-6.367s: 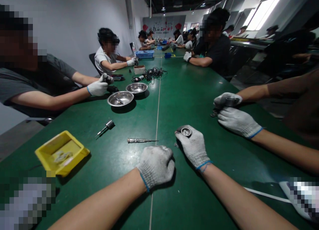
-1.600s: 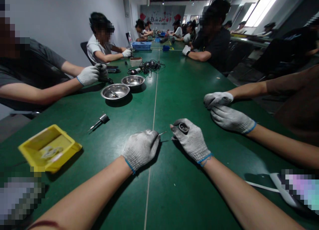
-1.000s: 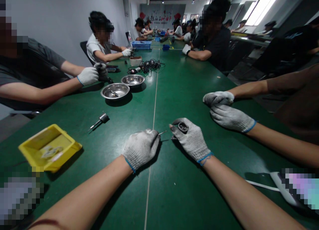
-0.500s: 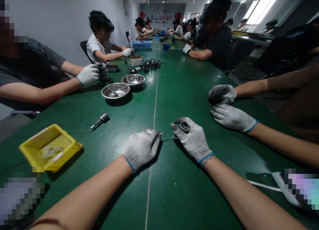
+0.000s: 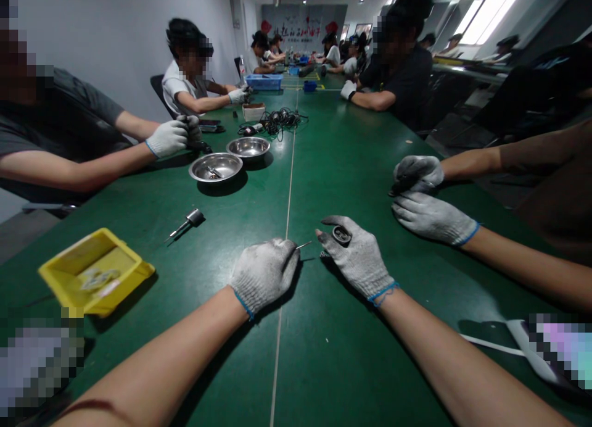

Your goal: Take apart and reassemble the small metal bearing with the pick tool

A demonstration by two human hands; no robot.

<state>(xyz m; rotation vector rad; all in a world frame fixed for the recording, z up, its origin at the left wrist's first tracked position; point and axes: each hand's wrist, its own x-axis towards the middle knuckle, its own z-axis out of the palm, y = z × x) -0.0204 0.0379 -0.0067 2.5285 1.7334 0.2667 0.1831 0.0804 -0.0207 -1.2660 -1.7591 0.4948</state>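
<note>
My left hand [image 5: 267, 271], in a grey-white knit glove with a blue cuff, is closed on a thin metal rod [image 5: 304, 245] whose tip points right. Across the white line on the green table [image 5: 231, 359], my gloved right hand [image 5: 355, 254] holds a small round dark part [image 5: 341, 234] against its palm, with thumb and forefinger apart. Something small and metallic shows under its fingertips, too small to name. The two hands do not touch.
At left are a yellow bin [image 5: 99, 273] with small pale pieces and a metal cylinder with a shaft [image 5: 189, 222]. Two steel bowls [image 5: 215, 168] [image 5: 248, 148] and tangled black cables [image 5: 282, 123] lie beyond. A person's gloved hands [image 5: 432, 217] are at right; other people sit along the table.
The thumb and forefinger of my right hand have shifted slightly around the round part. The hands of the person at right have moved a little. My left hand keeps its grip.
</note>
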